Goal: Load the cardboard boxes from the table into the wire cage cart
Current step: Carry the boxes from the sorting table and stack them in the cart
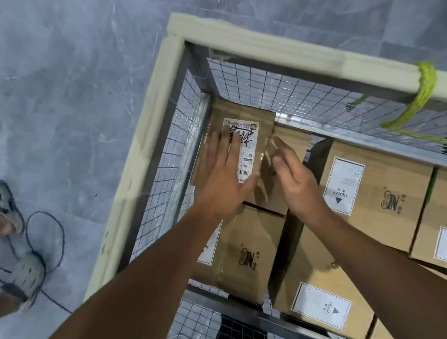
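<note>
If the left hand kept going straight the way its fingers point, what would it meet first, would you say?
Probably the white shipping label on the small box in the cage corner. The left hand is spread flat over it, though depth is unclear and it may already touch.

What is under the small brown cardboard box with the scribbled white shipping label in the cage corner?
The small brown cardboard box rests on a larger brown cardboard box printed with a black logo. The left hand covers part of their join; anything lower is hidden.

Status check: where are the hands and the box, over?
Left hand flat on labelled cardboard box, right hand open at its right edge. Box in wire cage cart far-left corner. Nothing blocking.
</note>
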Demonstrator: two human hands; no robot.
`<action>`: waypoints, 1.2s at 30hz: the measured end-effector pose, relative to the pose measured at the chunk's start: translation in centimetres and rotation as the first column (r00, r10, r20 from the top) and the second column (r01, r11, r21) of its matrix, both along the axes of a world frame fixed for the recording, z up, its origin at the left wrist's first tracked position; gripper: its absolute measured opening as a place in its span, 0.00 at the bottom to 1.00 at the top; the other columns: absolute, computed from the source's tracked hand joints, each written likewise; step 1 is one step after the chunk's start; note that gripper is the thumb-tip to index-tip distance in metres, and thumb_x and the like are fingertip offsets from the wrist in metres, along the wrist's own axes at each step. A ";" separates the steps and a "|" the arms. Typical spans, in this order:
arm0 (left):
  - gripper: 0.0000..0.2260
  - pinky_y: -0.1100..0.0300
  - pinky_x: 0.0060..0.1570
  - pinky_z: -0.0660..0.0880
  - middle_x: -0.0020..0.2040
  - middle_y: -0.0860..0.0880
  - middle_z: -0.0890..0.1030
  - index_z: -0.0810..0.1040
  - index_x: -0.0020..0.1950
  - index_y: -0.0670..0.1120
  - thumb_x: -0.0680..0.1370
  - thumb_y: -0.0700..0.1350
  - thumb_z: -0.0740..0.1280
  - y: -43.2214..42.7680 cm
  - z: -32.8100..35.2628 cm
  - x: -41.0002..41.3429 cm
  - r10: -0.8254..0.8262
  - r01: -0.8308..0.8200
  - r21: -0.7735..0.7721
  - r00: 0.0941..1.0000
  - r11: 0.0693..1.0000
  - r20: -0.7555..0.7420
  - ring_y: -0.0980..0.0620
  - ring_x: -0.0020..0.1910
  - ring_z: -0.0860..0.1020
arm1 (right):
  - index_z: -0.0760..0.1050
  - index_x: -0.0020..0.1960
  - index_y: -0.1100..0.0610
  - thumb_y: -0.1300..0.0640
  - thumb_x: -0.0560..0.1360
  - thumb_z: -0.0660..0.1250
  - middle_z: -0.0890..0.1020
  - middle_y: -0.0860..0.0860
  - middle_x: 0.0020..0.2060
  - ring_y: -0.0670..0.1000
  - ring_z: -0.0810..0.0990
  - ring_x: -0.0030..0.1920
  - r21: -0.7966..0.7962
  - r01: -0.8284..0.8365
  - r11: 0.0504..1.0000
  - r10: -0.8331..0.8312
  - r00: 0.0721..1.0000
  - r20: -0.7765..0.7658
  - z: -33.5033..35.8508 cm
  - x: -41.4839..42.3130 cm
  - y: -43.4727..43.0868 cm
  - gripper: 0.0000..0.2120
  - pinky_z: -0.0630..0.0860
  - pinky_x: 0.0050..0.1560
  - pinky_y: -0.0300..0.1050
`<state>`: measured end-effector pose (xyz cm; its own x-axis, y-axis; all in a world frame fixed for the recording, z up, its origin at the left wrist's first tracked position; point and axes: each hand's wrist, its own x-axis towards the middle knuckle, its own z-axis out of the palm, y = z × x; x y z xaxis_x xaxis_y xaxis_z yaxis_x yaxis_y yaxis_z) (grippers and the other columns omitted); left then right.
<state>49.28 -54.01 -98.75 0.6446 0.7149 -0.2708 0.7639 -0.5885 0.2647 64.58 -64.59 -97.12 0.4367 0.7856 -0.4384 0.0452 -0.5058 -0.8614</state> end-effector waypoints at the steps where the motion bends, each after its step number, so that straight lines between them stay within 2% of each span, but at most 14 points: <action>1: 0.39 0.53 0.77 0.31 0.84 0.48 0.40 0.42 0.84 0.49 0.81 0.69 0.52 0.3 0.2 0.0 -0.020 0.020 0.012 1.000 1.000 -0.023 0.51 0.80 0.32 | 0.65 0.78 0.40 0.44 0.84 0.57 0.76 0.43 0.70 0.43 0.72 0.72 -0.019 -0.026 0.999 0.027 0.999 0.041 0.3 0.2 0.0 0.22 0.66 0.71 0.39; 4: 0.40 0.47 0.80 0.38 0.84 0.46 0.40 0.42 0.84 0.48 0.81 0.67 0.54 0.7 1.2 0.2 -0.058 0.055 -0.038 0.995 0.998 -0.080 0.47 0.82 0.37 | 0.62 0.79 0.45 0.43 0.84 0.57 0.69 0.52 0.76 0.56 0.60 0.79 -0.207 -0.153 0.966 0.202 0.949 0.241 1.4 0.4 -0.1 0.24 0.56 0.79 0.55; 6: 0.41 0.46 0.80 0.38 0.84 0.46 0.41 0.43 0.84 0.49 0.80 0.66 0.58 0.9 2.7 0.4 -0.016 0.004 -0.148 0.997 0.989 -0.081 0.44 0.82 0.38 | 0.60 0.80 0.43 0.42 0.84 0.57 0.64 0.52 0.79 0.56 0.53 0.81 -0.281 -0.155 0.947 0.233 0.934 0.271 3.0 0.1 -0.7 0.26 0.50 0.80 0.54; 8: 0.41 0.45 0.80 0.38 0.84 0.46 0.44 0.46 0.85 0.49 0.80 0.65 0.61 0.8 5.1 0.5 0.052 -0.064 -0.226 0.997 0.972 -0.062 0.43 0.82 0.38 | 0.58 0.80 0.41 0.40 0.83 0.57 0.62 0.52 0.80 0.55 0.52 0.81 -0.291 -0.105 0.951 0.186 0.946 0.266 5.2 -0.3 -2.0 0.27 0.49 0.79 0.53; 11: 0.40 0.41 0.79 0.42 0.84 0.47 0.44 0.49 0.84 0.51 0.80 0.67 0.60 0.3 10.6 0.7 0.033 -0.053 -0.229 0.995 0.972 -0.092 0.42 0.82 0.40 | 0.60 0.81 0.45 0.40 0.82 0.58 0.64 0.54 0.79 0.57 0.54 0.81 -0.304 -0.022 0.952 0.108 0.957 0.268 10.8 -0.7 -4.6 0.29 0.51 0.80 0.54; 15: 0.39 0.38 0.78 0.39 0.84 0.49 0.48 0.54 0.84 0.52 0.78 0.71 0.56 -3.8 19.5 -0.1 -0.075 0.054 -0.244 0.994 0.968 -0.077 0.40 0.82 0.41 | 0.58 0.81 0.46 0.36 0.82 0.56 0.61 0.53 0.80 0.56 0.52 0.81 -0.376 0.048 0.925 0.080 0.945 0.318 19.3 -1.5 -9.5 0.30 0.49 0.80 0.52; 18: 0.39 0.35 0.78 0.42 0.84 0.47 0.51 0.57 0.83 0.53 0.77 0.73 0.51 -7.8 25.8 -0.2 -0.192 0.180 -0.195 0.981 0.964 -0.042 0.40 0.82 0.45 | 0.59 0.81 0.45 0.35 0.82 0.56 0.62 0.54 0.80 0.57 0.55 0.81 -0.370 0.154 0.916 0.001 0.923 0.386 25.7 -2.4 -13.9 0.31 0.51 0.80 0.56; 22: 0.35 0.33 0.77 0.43 0.84 0.50 0.50 0.59 0.82 0.60 0.78 0.74 0.54 -12.9 33.2 0.5 -0.263 0.276 -0.255 0.961 0.927 0.081 0.46 0.82 0.42 | 0.58 0.81 0.43 0.35 0.82 0.55 0.60 0.53 0.81 0.56 0.53 0.81 -0.330 0.316 0.890 -0.147 0.882 0.448 33.6 -3.8 -20.6 0.30 0.51 0.80 0.58; 24: 0.37 0.34 0.77 0.42 0.84 0.50 0.52 0.59 0.81 0.61 0.76 0.76 0.50 -15.8 36.5 1.1 -0.307 0.329 -0.227 0.943 0.917 0.126 0.45 0.82 0.43 | 0.57 0.81 0.42 0.36 0.82 0.56 0.59 0.52 0.81 0.55 0.51 0.82 -0.327 0.380 0.865 -0.191 0.853 0.486 36.9 -4.6 -24.4 0.29 0.49 0.80 0.58; 26: 0.38 0.34 0.77 0.43 0.84 0.50 0.52 0.57 0.81 0.61 0.75 0.77 0.46 -18.7 39.5 2.0 -0.389 0.411 -0.170 0.909 0.896 0.148 0.43 0.83 0.43 | 0.57 0.81 0.42 0.37 0.82 0.55 0.58 0.52 0.81 0.54 0.51 0.82 -0.318 0.450 0.834 -0.238 0.815 0.528 39.7 -5.5 -28.3 0.29 0.48 0.80 0.58; 29: 0.37 0.33 0.77 0.45 0.84 0.50 0.50 0.56 0.82 0.60 0.77 0.76 0.47 -23.3 43.4 4.1 -0.527 0.545 -0.097 0.834 0.833 0.163 0.43 0.82 0.41 | 0.57 0.81 0.41 0.36 0.82 0.54 0.59 0.52 0.81 0.55 0.51 0.82 -0.254 0.585 0.770 -0.365 0.730 0.578 43.2 -6.8 -34.2 0.29 0.47 0.80 0.58; 33: 0.37 0.39 0.77 0.36 0.84 0.56 0.44 0.52 0.82 0.62 0.75 0.75 0.49 -30.6 48.3 7.0 -0.647 0.671 -0.087 0.737 0.737 0.197 0.48 0.82 0.37 | 0.56 0.81 0.40 0.35 0.82 0.53 0.57 0.50 0.82 0.54 0.49 0.82 -0.187 0.726 0.661 -0.494 0.610 0.619 47.3 -9.0 -42.3 0.29 0.42 0.80 0.57; 36: 0.35 0.38 0.78 0.38 0.84 0.54 0.47 0.55 0.82 0.59 0.78 0.72 0.53 -37.4 51.7 7.9 -0.773 0.803 -0.033 0.582 0.594 0.254 0.47 0.82 0.38 | 0.56 0.81 0.40 0.36 0.82 0.54 0.59 0.50 0.81 0.54 0.51 0.82 -0.114 0.830 0.545 -0.598 0.480 0.642 50.2 -11.6 -49.0 0.28 0.43 0.80 0.59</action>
